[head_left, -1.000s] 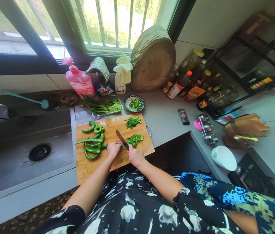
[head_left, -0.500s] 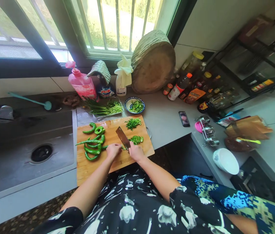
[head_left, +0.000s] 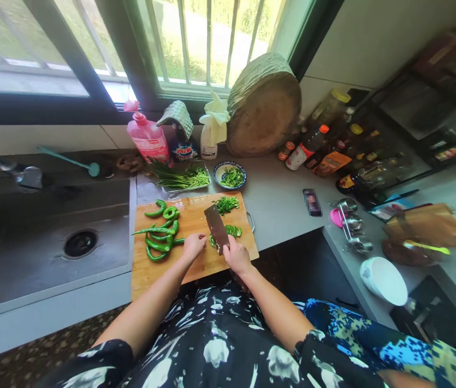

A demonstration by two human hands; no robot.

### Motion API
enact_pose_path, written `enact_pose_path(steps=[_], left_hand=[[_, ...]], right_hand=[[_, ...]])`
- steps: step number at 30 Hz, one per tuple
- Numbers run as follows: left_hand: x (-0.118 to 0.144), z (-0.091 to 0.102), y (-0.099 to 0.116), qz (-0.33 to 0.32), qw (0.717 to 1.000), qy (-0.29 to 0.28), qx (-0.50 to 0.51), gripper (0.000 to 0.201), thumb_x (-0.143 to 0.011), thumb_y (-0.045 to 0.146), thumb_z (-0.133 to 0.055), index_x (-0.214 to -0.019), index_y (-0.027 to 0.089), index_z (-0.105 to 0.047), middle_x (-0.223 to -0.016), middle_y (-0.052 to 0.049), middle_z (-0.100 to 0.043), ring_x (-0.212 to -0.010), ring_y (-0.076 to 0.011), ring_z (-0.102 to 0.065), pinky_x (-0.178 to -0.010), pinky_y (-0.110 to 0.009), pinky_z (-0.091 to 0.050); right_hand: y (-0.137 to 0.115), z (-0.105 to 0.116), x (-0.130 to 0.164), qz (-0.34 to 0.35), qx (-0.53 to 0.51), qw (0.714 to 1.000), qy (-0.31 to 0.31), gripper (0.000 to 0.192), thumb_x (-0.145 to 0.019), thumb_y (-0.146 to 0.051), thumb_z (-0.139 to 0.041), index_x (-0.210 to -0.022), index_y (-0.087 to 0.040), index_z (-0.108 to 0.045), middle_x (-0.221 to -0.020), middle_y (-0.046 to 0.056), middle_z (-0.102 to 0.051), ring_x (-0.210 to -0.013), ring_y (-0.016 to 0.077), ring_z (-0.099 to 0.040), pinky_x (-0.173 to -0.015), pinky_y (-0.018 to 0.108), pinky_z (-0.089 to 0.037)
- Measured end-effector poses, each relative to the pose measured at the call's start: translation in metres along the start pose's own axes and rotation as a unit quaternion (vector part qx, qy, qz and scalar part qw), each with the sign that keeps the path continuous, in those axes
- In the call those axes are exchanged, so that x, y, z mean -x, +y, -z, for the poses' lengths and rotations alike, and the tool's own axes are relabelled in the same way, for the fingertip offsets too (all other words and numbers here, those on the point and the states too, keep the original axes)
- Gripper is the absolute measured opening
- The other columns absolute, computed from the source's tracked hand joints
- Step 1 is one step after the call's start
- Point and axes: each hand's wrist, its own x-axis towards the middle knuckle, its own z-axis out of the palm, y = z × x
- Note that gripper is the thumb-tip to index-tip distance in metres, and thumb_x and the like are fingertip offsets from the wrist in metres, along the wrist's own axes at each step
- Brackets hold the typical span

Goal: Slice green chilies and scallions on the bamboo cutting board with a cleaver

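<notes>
Right hand gripped a cleaver over sliced peppers; left hand, fingers curled, pinned a pepper on the board.

Pale matt wooden cutting board; glossy green chili peppers; dull grey metal cleaver blade; matt steel sink; rough round wooden block.

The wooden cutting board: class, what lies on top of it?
On the cutting board lie whole green peppers, chopped greens and pepper slices. The cleaver and both hands hide whatever is being cut.
</notes>
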Motion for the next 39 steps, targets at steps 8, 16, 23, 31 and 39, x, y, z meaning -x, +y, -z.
enact_pose_path(steps=[8,16,23,31,39], left_hand=[[0.014,0.086,-0.02,-0.025,0.992,0.1,-0.079,0.022,-0.072,0.028,-0.056,-0.088,0.019,-0.068,-0.075,-0.003,-0.07,-0.068,-0.0164,-0.064,-0.068,-0.023,-0.047],[0.013,0.155,-0.056,-0.053,0.968,0.185,-0.16,0.028,-0.074,0.021,-0.048,-0.095,0.02,-0.067,-0.094,-0.004,-0.069,-0.088,-0.0197,-0.062,-0.083,-0.028,-0.045],[0.016,0.139,-0.076,-0.208,0.933,0.071,-0.286,0.026,-0.066,0.024,-0.061,-0.09,0.023,-0.07,-0.102,-0.007,-0.065,-0.104,-0.0263,-0.051,-0.094,-0.034,-0.038],[0.006,0.137,-0.089,-0.184,0.956,0.068,-0.218,0.017,-0.07,0.032,-0.06,-0.083,0.027,-0.07,-0.099,-0.003,-0.067,-0.1,-0.023,-0.055,-0.094,-0.03,-0.038],[-0.047,0.166,-0.033,-0.182,0.937,0.185,-0.234,0.024,-0.079,0.023,-0.05,-0.095,0.016,-0.067,-0.099,-0.009,-0.066,-0.096,-0.0236,-0.056,-0.088,-0.034,-0.041]], right_hand=[[-0.005,-0.022,0.004,0.039,0.054,0.996,-0.062,0.04,-0.09,-0.027,-0.037,-0.128,-0.016,-0.039,-0.087,0.011,-0.067,-0.078,0.0208,-0.065,-0.068,0.027,-0.047],[0.005,-0.022,0.0,0.016,0.076,0.996,-0.043,0.04,-0.091,-0.027,-0.037,-0.128,-0.014,-0.038,-0.083,0.011,-0.067,-0.077,0.0219,-0.066,-0.069,0.03,-0.048],[0.001,-0.024,0.001,0.0,0.082,0.996,-0.044,0.04,-0.091,-0.027,-0.038,-0.129,-0.014,-0.038,-0.082,0.011,-0.067,-0.076,0.0223,-0.066,-0.067,0.03,-0.048],[0.003,-0.03,0.001,-0.001,0.092,0.996,-0.021,0.038,-0.091,-0.025,-0.037,-0.127,-0.013,-0.04,-0.078,0.011,-0.067,-0.072,0.021,-0.066,-0.062,0.027,-0.047],[0.0,-0.032,0.003,-0.003,0.091,0.996,-0.014,0.037,-0.091,-0.025,-0.036,-0.126,-0.012,-0.041,-0.079,0.012,-0.067,-0.073,0.0224,-0.066,-0.064,0.029,-0.047]])
